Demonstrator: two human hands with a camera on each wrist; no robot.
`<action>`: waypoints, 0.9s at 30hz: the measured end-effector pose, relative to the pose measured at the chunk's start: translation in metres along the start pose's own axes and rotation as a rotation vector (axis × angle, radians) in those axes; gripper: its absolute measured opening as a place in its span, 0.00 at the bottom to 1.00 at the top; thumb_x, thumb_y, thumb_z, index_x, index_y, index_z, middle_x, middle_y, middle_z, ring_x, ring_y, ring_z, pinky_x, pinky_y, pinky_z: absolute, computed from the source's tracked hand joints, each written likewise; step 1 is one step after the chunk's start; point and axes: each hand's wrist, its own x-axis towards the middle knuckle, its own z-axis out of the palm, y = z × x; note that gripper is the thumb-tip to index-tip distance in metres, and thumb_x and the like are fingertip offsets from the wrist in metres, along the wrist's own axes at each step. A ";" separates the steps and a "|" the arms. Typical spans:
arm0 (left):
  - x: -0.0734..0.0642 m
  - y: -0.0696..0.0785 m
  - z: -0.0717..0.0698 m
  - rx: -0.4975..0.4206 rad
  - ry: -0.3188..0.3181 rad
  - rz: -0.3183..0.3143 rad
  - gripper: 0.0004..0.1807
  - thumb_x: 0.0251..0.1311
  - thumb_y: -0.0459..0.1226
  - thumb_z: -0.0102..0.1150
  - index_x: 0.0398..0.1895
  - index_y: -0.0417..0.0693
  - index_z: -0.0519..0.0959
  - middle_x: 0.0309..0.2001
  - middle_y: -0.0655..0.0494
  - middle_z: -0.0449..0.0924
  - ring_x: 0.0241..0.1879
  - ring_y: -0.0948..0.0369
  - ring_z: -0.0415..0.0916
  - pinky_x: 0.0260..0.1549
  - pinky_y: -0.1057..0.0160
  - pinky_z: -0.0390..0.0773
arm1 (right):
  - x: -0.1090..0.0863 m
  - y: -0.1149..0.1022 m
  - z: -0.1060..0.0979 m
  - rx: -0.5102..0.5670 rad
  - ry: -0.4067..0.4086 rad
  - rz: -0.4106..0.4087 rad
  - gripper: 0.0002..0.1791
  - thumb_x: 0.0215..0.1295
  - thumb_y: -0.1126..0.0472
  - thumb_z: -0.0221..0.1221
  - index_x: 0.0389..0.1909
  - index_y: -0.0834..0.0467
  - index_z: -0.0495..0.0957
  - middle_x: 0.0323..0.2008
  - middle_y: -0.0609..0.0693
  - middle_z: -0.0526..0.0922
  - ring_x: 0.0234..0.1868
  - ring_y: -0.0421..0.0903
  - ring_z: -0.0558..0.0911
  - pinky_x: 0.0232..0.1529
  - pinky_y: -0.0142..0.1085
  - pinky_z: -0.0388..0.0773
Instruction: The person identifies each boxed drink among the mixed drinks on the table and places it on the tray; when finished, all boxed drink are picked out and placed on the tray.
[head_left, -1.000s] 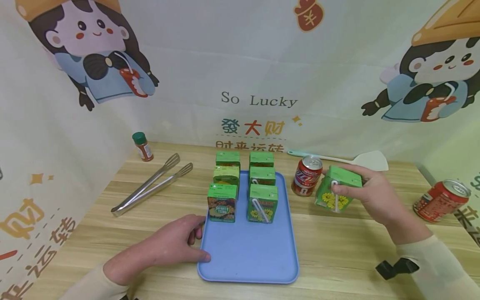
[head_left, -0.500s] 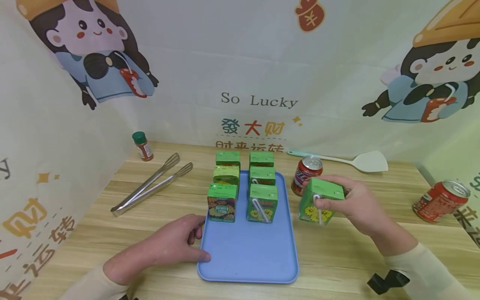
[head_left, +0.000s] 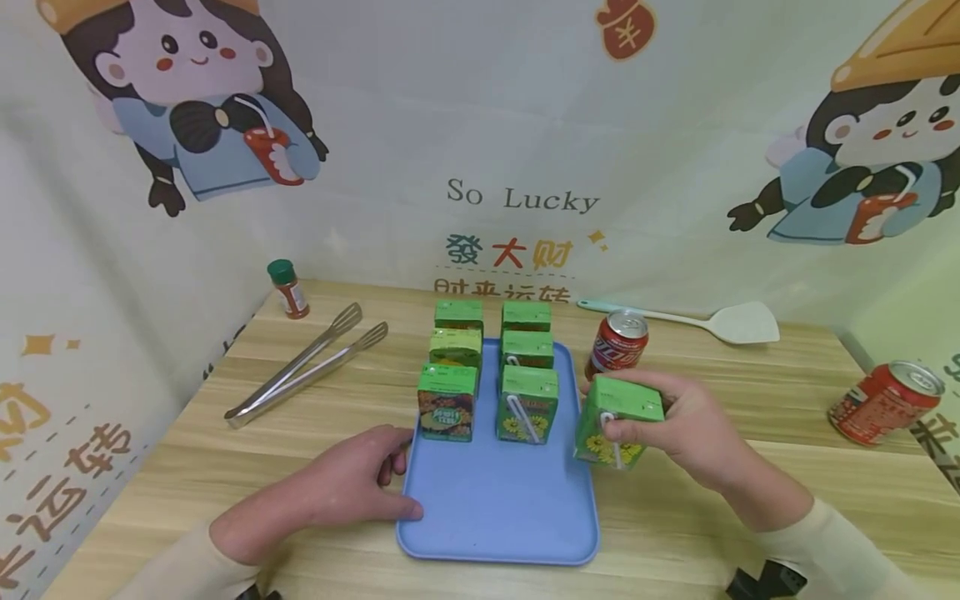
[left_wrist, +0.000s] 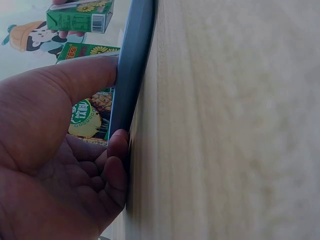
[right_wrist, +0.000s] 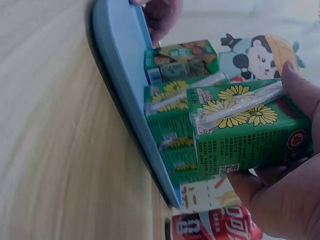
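In the head view my right hand grips a green drink carton with yellow flowers and a white straw on its front. The carton is held slightly tilted, at the right edge of the blue tray. From the right wrist view, its underside appears off the table. My left hand pinches the tray's left rim, thumb on top and fingers curled below, as the left wrist view shows. Several green cartons stand in two rows at the tray's far part, among them a front left one and a front right one.
A red soda can stands behind the held carton, another red can at the far right. A white spatula lies at the back. Metal tongs and a green-capped spice jar are at left.
My right hand has brought the carton leftward and nearer, from beside the soda can to the tray's right edge. The left hand keeps its hold on the rim.
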 end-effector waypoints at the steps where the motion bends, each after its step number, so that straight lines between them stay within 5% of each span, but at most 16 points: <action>1: 0.000 0.000 0.000 0.002 0.001 -0.001 0.48 0.53 0.51 0.88 0.69 0.31 0.76 0.40 0.59 0.77 0.38 0.60 0.74 0.35 0.62 0.78 | 0.000 0.001 0.002 -0.002 -0.002 0.001 0.26 0.66 0.74 0.75 0.65 0.68 0.83 0.61 0.54 0.90 0.57 0.45 0.90 0.52 0.38 0.88; 9: -0.001 0.000 -0.001 -0.017 -0.003 0.002 0.51 0.53 0.50 0.88 0.72 0.29 0.74 0.41 0.58 0.77 0.38 0.59 0.74 0.36 0.63 0.78 | 0.000 0.003 0.019 -0.049 0.027 0.100 0.32 0.62 0.68 0.80 0.67 0.66 0.83 0.60 0.57 0.90 0.54 0.47 0.88 0.51 0.39 0.89; 16: -0.001 0.001 -0.001 -0.015 -0.001 -0.001 0.53 0.52 0.49 0.88 0.73 0.26 0.73 0.41 0.58 0.77 0.38 0.60 0.74 0.37 0.63 0.78 | 0.002 0.009 0.036 -0.078 0.019 0.064 0.32 0.59 0.67 0.82 0.65 0.64 0.86 0.57 0.57 0.91 0.46 0.44 0.89 0.44 0.37 0.89; 27: -0.001 0.001 0.000 -0.015 0.001 -0.009 0.53 0.52 0.49 0.88 0.73 0.27 0.73 0.41 0.59 0.77 0.38 0.60 0.74 0.37 0.63 0.78 | 0.009 0.020 0.062 -0.140 -0.032 0.115 0.31 0.57 0.60 0.85 0.62 0.57 0.89 0.49 0.53 0.91 0.43 0.48 0.87 0.43 0.38 0.87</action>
